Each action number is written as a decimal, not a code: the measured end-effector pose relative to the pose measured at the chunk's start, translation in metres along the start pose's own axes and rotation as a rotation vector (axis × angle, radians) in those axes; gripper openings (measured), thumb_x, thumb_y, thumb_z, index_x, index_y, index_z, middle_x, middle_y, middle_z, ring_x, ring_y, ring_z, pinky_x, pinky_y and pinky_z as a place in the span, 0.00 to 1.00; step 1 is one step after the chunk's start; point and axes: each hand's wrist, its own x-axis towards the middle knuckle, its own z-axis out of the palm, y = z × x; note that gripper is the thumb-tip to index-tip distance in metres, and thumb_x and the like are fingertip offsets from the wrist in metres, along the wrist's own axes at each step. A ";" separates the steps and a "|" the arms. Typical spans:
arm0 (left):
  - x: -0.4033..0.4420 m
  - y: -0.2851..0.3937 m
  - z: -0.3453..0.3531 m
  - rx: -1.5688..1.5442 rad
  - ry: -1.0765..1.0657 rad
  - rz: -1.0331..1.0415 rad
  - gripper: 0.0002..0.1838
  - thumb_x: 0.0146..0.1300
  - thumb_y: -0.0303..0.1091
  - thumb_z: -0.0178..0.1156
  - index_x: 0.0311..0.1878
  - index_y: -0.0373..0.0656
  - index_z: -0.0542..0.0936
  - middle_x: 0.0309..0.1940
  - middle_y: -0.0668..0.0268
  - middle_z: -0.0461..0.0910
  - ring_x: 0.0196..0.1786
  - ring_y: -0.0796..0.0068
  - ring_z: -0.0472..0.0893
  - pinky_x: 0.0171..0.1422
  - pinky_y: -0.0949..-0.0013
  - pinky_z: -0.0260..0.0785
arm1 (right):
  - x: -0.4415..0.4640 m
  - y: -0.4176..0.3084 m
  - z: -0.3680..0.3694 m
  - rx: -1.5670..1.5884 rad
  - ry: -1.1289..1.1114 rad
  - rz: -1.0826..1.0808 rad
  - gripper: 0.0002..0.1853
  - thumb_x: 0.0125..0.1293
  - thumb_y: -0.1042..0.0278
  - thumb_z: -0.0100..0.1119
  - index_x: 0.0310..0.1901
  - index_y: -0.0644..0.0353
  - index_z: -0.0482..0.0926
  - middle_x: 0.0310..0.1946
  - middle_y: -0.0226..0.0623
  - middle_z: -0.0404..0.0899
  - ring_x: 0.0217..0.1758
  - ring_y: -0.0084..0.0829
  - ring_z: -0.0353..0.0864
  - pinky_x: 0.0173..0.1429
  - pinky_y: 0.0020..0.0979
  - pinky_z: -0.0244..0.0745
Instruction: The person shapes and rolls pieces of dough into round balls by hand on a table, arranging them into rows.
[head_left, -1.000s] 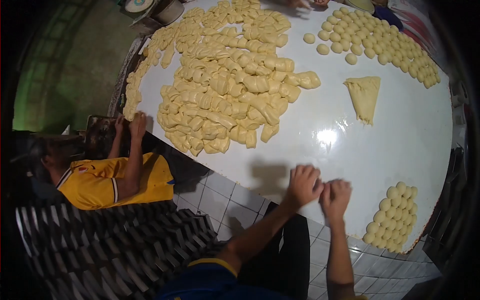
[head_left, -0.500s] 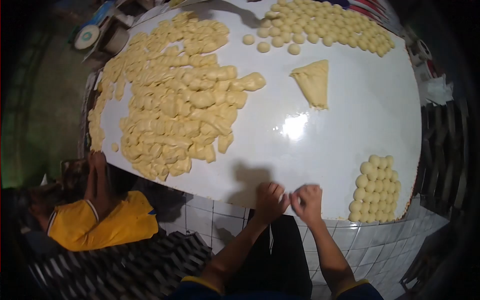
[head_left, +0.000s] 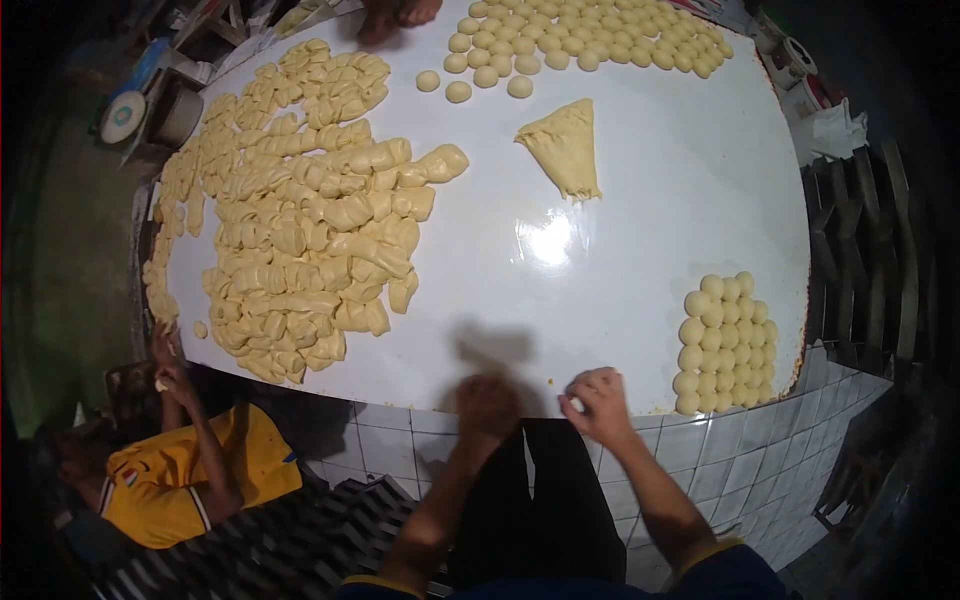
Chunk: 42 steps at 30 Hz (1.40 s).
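Note:
At the near edge of the white table (head_left: 620,290), my right hand (head_left: 597,402) has its fingers curled round a small pale piece that looks like dough. My left hand (head_left: 488,408) is to its left at the same edge, in shadow, and its fingers are too dark to make out. A large heap of cut dough pieces (head_left: 320,220) lies on the left half of the table. Beyond my hands, a flat fan-shaped piece of dough (head_left: 564,150) rests on the surface. Rows of round dough balls (head_left: 727,345) stand at the near right corner.
Many more dough balls (head_left: 600,35) cover the far side. A co-worker in a yellow shirt (head_left: 200,475) is at the left edge, holding a small piece. Another person's hands (head_left: 400,15) reach over the far edge. A round scale (head_left: 123,117) stands beyond the left corner.
The view has shifted right over the table. My hands have moved apart from each other. The co-worker's hands have come away from the table's left edge, and another person's hands show at the far edge.

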 end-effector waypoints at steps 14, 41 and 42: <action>0.013 -0.010 -0.020 -0.039 -0.066 -0.056 0.12 0.64 0.36 0.80 0.47 0.50 0.89 0.49 0.62 0.86 0.55 0.51 0.83 0.60 0.45 0.73 | 0.001 0.017 -0.024 0.001 -0.046 -0.087 0.11 0.68 0.63 0.83 0.34 0.48 0.85 0.42 0.30 0.84 0.50 0.45 0.81 0.56 0.48 0.73; 0.045 -0.023 -0.021 0.148 -0.081 -0.115 0.09 0.63 0.36 0.76 0.42 0.49 0.85 0.45 0.65 0.84 0.52 0.50 0.80 0.60 0.45 0.71 | 0.033 0.048 -0.041 -0.273 -0.054 -0.118 0.12 0.66 0.63 0.83 0.33 0.47 0.83 0.37 0.26 0.82 0.46 0.40 0.80 0.52 0.45 0.74; 0.074 -0.027 -0.018 0.106 0.018 -0.111 0.09 0.63 0.35 0.76 0.43 0.49 0.86 0.45 0.64 0.84 0.50 0.50 0.79 0.58 0.44 0.71 | 0.053 0.049 -0.028 -0.284 0.054 -0.093 0.14 0.66 0.62 0.83 0.31 0.48 0.83 0.37 0.27 0.81 0.45 0.41 0.79 0.51 0.46 0.73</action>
